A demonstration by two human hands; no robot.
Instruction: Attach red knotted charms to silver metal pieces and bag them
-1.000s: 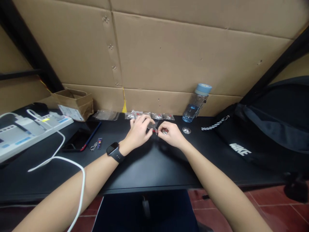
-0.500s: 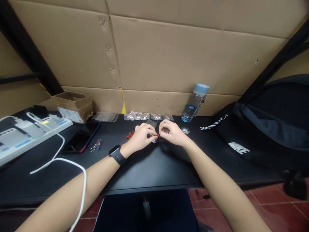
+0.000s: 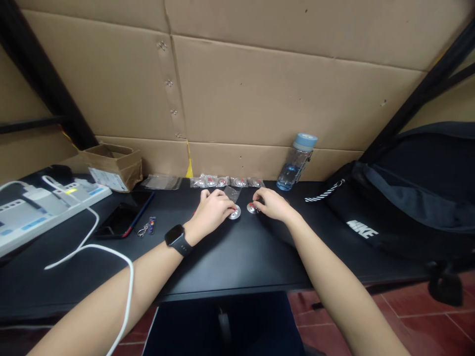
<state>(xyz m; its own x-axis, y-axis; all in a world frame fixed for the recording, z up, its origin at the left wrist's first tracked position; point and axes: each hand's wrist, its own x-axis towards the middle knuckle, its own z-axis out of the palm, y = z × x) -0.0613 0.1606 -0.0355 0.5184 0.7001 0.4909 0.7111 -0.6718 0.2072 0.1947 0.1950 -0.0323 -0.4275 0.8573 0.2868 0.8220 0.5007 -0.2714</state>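
Note:
My left hand (image 3: 214,210), wearing a black watch, has its thumb and fingertips closed on a small red piece at a round silver disc (image 3: 236,214). The disc lies on the black table. To the right, the bent fingers of my right hand (image 3: 272,203) pinch a second silver disc with a red centre (image 3: 252,208). A gap of bare table separates the two discs. Behind my left fingers lies a clear plastic bag (image 3: 232,194). Only a sliver of red shows behind my left hand; the rest there is hidden.
Several bagged silver discs (image 3: 222,182) line the back, beside flat clear bags (image 3: 162,182). A water bottle (image 3: 296,163) and black backpack (image 3: 401,198) stand right. A cardboard box (image 3: 115,165), phone (image 3: 126,212), keychain (image 3: 151,226), power strip (image 3: 48,207) and white cable (image 3: 107,247) are left.
My hands have moved apart from each other. Both discs now show more plainly between them. A loose disc seen right of my right hand is now out of sight.

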